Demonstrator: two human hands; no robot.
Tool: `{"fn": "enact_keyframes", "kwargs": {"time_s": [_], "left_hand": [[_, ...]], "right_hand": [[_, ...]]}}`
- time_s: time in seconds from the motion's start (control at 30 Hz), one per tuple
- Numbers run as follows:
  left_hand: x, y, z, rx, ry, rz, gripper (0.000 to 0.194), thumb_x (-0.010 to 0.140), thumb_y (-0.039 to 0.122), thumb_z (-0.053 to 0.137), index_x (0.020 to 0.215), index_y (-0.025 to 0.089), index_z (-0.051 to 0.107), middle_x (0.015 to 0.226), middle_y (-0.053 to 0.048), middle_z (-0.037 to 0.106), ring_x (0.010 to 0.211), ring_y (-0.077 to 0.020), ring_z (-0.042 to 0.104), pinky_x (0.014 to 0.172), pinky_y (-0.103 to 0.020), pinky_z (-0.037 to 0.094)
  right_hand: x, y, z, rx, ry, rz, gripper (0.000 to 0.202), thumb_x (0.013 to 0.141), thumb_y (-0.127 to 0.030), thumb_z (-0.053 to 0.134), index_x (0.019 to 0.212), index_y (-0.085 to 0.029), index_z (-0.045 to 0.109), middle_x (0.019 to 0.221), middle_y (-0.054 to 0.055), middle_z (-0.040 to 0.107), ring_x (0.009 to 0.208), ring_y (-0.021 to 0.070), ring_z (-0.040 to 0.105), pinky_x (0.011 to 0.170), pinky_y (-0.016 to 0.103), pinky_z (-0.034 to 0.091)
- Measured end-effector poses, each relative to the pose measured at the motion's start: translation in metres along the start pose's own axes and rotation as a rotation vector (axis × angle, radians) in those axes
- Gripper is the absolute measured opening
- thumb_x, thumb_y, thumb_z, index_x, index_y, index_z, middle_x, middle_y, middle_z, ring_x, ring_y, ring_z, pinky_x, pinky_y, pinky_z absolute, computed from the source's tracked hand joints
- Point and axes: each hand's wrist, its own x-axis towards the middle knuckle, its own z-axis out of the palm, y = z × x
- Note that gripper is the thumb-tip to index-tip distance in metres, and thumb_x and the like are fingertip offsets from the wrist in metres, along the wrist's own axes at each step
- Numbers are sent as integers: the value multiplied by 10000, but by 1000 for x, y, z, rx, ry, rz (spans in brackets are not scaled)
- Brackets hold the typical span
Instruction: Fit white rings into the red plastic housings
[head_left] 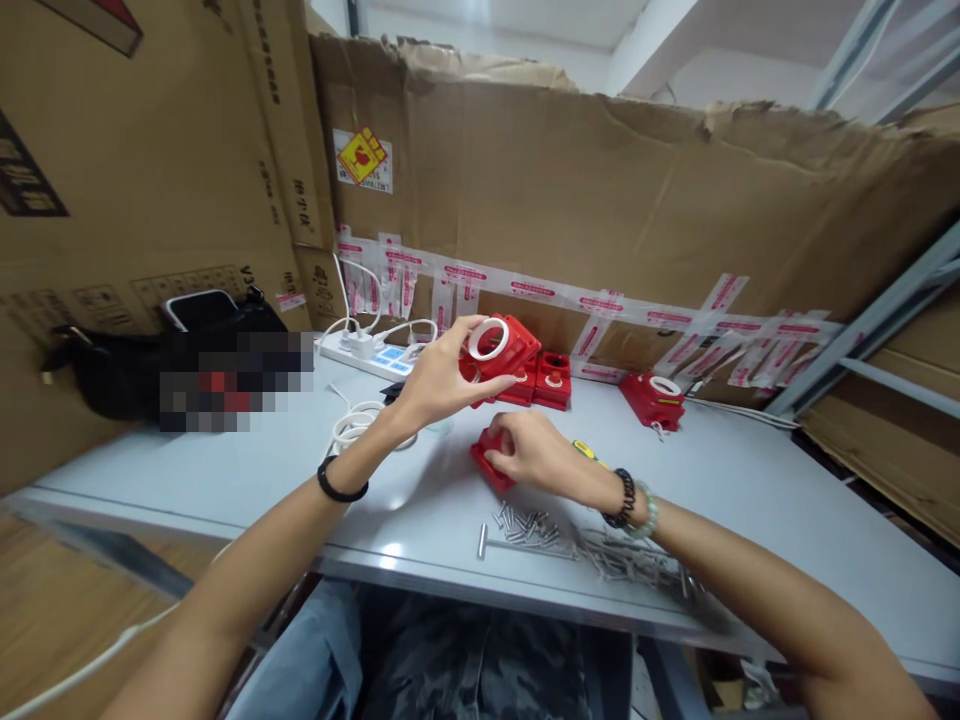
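My left hand [442, 375] is raised above the table, its fingers wrapped round a red housing [514, 345] with a white ring on its face. Lower and to the right, my right hand [525, 450] is closed over a red base [491, 470] resting on the table. The fingertips reach into that base; what they pinch there, if anything, is hidden. Behind the hands stand more red housings [553, 385]. In front of my right hand lies a pile of metal screws [529, 525], with a T-handled tool [484, 541] beside it.
A white power strip [367, 352] and coiled white cable [356, 425] lie at the left. Another red housing [652, 400] stands at the right rear. Cord pieces [630, 560] lie near the front edge. A black bag [112, 375] sits far left. Cardboard walls [525, 190] enclose the back.
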Motion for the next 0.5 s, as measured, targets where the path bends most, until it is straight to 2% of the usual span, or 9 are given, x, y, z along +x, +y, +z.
{"fn": "enact_keyframes", "kwargs": {"time_s": [0.07,0.17,0.27,0.33,0.4,0.47,0.5], "left_hand": [[0,-1,0,7,-2,3,644,700,471,738,1224,201,476,1167,-85,628,1010,-232,627,850,-349,500],[-1,-2,-1,35,-1,2,642,701,459,737,1229,202,476,1167,-81,630,1003,-231,628,839,-346,500],[0,-2,-1,51,-6,-3,648,704,475,732,1233,203,474,1165,-80,632,995,-233,632,832,-350,503],[-1,-2,-1,48,-23,-4,664,703,484,733,1242,201,468,1169,-86,634,995,-240,638,832,-356,507],[-1,-1,0,49,-46,-12,685,696,485,740,1256,204,462,1168,-90,639,988,-250,646,829,-368,512],[-2,-1,2,58,-76,-22,694,693,482,743,1267,210,463,1160,-90,646,978,-258,651,830,-381,513],[-3,-1,3,63,-92,-24,694,694,477,742,1272,212,463,1158,-89,647,975,-259,652,832,-387,513]], "right_hand": [[13,-4,11,-39,28,45,74,731,-169,587,751,-143,654,643,63,665,584,162,582,550,274,375],[24,-9,19,-46,49,50,188,758,-210,587,903,-117,661,719,102,689,661,208,625,604,303,417],[20,-4,10,-28,61,19,246,785,-258,578,976,-121,649,828,112,702,763,226,650,702,334,466],[10,8,-3,12,103,-48,346,765,-260,609,1080,-118,612,1085,152,666,986,252,624,858,379,467],[-3,26,-16,34,6,-103,591,718,-312,681,1253,-128,511,1267,178,577,1144,286,551,958,444,430],[-14,46,-22,49,-117,-101,800,649,-362,748,1337,-107,428,1274,204,556,1119,303,558,933,463,451],[-19,55,-22,57,-152,-83,830,642,-361,755,1347,-92,411,1248,207,568,1087,298,574,916,459,464]]}}
